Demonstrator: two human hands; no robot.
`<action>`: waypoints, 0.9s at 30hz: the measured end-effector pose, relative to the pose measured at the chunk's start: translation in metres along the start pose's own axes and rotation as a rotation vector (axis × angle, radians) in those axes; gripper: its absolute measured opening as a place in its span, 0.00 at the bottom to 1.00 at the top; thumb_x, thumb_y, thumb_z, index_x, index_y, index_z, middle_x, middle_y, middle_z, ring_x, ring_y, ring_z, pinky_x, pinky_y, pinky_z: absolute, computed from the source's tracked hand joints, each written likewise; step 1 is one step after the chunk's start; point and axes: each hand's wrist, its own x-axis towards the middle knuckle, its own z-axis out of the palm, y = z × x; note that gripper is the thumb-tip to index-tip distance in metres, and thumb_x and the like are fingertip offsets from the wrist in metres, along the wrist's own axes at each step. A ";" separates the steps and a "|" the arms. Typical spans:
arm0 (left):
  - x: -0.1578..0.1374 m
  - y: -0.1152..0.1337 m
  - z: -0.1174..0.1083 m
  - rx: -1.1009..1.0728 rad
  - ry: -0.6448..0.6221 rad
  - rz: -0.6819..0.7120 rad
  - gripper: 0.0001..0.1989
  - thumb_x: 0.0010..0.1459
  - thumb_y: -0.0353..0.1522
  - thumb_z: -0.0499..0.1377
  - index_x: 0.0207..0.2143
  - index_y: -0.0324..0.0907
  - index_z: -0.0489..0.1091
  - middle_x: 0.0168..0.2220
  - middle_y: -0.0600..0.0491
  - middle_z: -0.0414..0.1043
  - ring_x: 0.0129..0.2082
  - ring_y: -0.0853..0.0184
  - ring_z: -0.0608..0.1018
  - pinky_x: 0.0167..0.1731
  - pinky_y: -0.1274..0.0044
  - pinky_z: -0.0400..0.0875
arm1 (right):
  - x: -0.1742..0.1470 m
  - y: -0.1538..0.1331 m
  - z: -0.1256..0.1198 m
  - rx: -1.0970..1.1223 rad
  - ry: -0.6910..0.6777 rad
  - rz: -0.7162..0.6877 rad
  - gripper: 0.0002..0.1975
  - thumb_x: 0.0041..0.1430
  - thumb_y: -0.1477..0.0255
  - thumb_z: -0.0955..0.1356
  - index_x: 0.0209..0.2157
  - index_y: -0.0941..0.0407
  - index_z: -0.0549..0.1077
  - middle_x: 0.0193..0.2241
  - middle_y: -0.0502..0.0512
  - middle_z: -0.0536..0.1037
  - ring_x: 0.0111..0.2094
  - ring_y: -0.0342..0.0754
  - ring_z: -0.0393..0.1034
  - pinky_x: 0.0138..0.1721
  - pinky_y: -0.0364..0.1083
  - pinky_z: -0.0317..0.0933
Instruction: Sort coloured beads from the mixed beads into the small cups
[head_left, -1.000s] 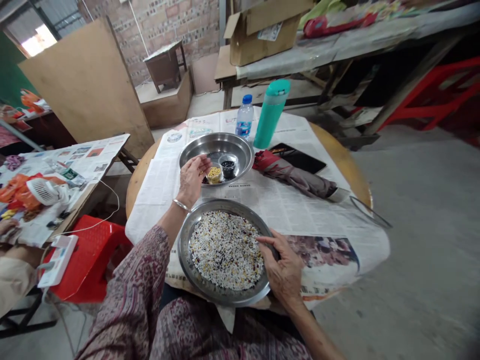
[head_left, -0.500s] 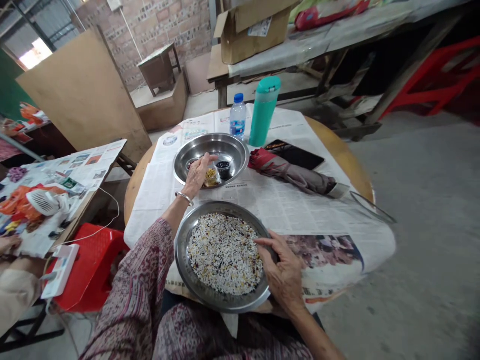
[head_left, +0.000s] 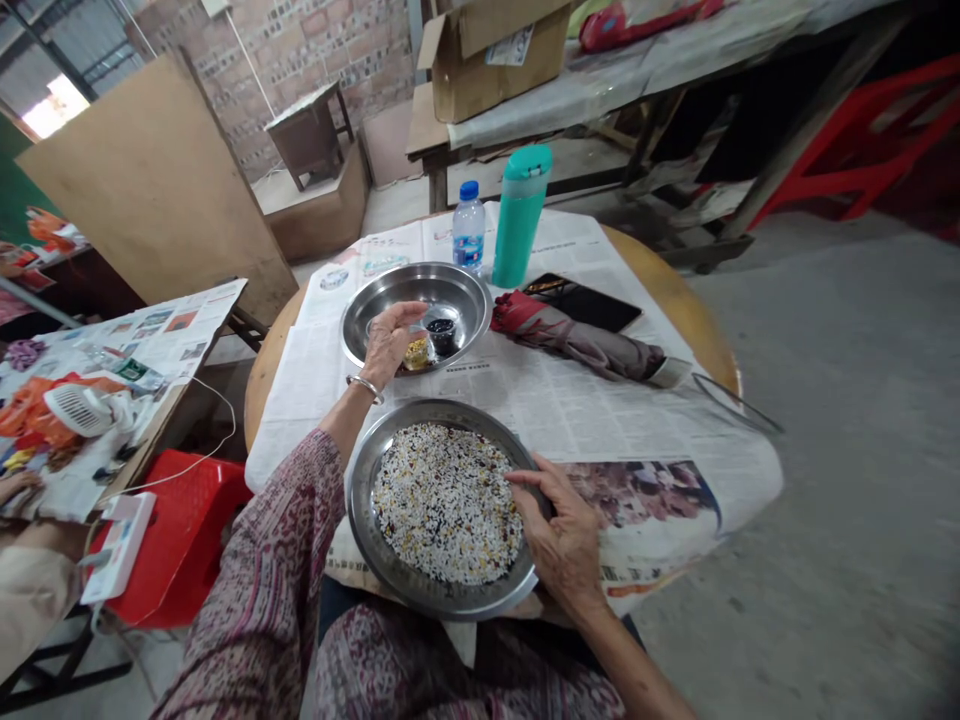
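Observation:
My left hand (head_left: 391,338) hovers over the far steel bowl (head_left: 358,345), palm down, its fingers stretched out and apart from the thumb. Inside that bowl, beside the fingers, sit a small clear cup of yellow grains (head_left: 415,350) and a small cup of black grains (head_left: 441,335). Nearer to me rests a round steel pan (head_left: 365,545) holding a mix of white, yellow and dark grains (head_left: 446,500). At its right side is my right hand (head_left: 559,525), thumb and index fingertips brought together over the grains; anything between them is too small to see.
A blue-capped water bottle (head_left: 469,228), teal flask (head_left: 520,215), folded umbrella (head_left: 585,340) and dark phone (head_left: 592,303) lie beyond the pan on newspaper (head_left: 300,400). To the left, another table holds a white fan (head_left: 79,408), with a red stool (head_left: 180,540) beside it and a person's hand (head_left: 19,487).
My left hand's fingers have drawn up and curved slightly above the cups. My right hand stays at the pan's edge. The whole view has shifted slightly.

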 end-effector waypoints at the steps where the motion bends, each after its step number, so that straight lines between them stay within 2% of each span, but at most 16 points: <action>1: 0.000 0.000 0.002 -0.006 0.001 0.003 0.15 0.53 0.20 0.52 0.40 0.38 0.72 0.47 0.47 0.77 0.54 0.60 0.76 0.46 0.71 0.78 | 0.000 0.000 0.000 0.003 -0.002 0.001 0.10 0.57 0.65 0.67 0.33 0.53 0.80 0.49 0.61 0.80 0.52 0.57 0.74 0.55 0.57 0.64; 5: -0.003 0.004 0.007 -0.029 0.047 -0.005 0.13 0.53 0.20 0.54 0.37 0.40 0.72 0.42 0.49 0.77 0.51 0.62 0.77 0.42 0.73 0.78 | 0.001 -0.002 0.000 0.000 -0.001 0.010 0.10 0.58 0.66 0.67 0.33 0.53 0.80 0.49 0.61 0.80 0.52 0.57 0.74 0.56 0.57 0.63; 8: -0.018 0.011 0.010 0.001 0.113 0.030 0.07 0.55 0.24 0.58 0.35 0.41 0.72 0.37 0.51 0.77 0.43 0.65 0.79 0.36 0.75 0.77 | 0.001 -0.004 0.000 -0.004 0.009 0.013 0.09 0.57 0.67 0.67 0.33 0.53 0.80 0.48 0.60 0.80 0.52 0.56 0.74 0.56 0.57 0.63; 11: -0.052 0.019 0.011 0.087 0.150 0.113 0.05 0.58 0.25 0.57 0.34 0.42 0.72 0.35 0.52 0.76 0.37 0.68 0.77 0.33 0.76 0.75 | 0.001 -0.006 0.000 -0.011 0.018 0.009 0.09 0.57 0.68 0.67 0.33 0.53 0.80 0.48 0.60 0.80 0.51 0.56 0.74 0.55 0.57 0.64; 15: -0.118 0.020 0.007 0.333 0.031 0.194 0.05 0.63 0.30 0.57 0.35 0.44 0.73 0.36 0.52 0.76 0.31 0.70 0.76 0.30 0.76 0.74 | 0.002 -0.008 -0.001 -0.005 0.013 0.010 0.10 0.57 0.68 0.66 0.33 0.54 0.80 0.48 0.60 0.80 0.52 0.57 0.74 0.56 0.57 0.63; 18: -0.161 0.007 -0.002 0.594 -0.128 0.283 0.08 0.65 0.28 0.54 0.39 0.43 0.74 0.40 0.49 0.76 0.39 0.66 0.77 0.38 0.72 0.75 | 0.002 -0.008 -0.001 0.003 0.010 0.002 0.10 0.57 0.68 0.66 0.32 0.54 0.80 0.47 0.60 0.81 0.52 0.57 0.74 0.55 0.56 0.64; 22: -0.198 -0.011 -0.015 0.872 -0.228 0.319 0.13 0.65 0.32 0.59 0.51 0.43 0.70 0.52 0.45 0.71 0.54 0.58 0.72 0.55 0.61 0.71 | 0.003 -0.008 -0.001 0.001 0.019 0.002 0.09 0.56 0.67 0.67 0.31 0.53 0.80 0.46 0.59 0.81 0.51 0.56 0.74 0.54 0.55 0.64; 27: -0.228 -0.013 -0.022 1.106 -0.315 0.212 0.20 0.63 0.39 0.62 0.54 0.43 0.67 0.56 0.43 0.67 0.56 0.53 0.70 0.56 0.57 0.70 | 0.004 -0.010 -0.001 -0.009 0.030 -0.007 0.09 0.54 0.68 0.67 0.30 0.53 0.79 0.44 0.57 0.81 0.50 0.55 0.74 0.54 0.55 0.64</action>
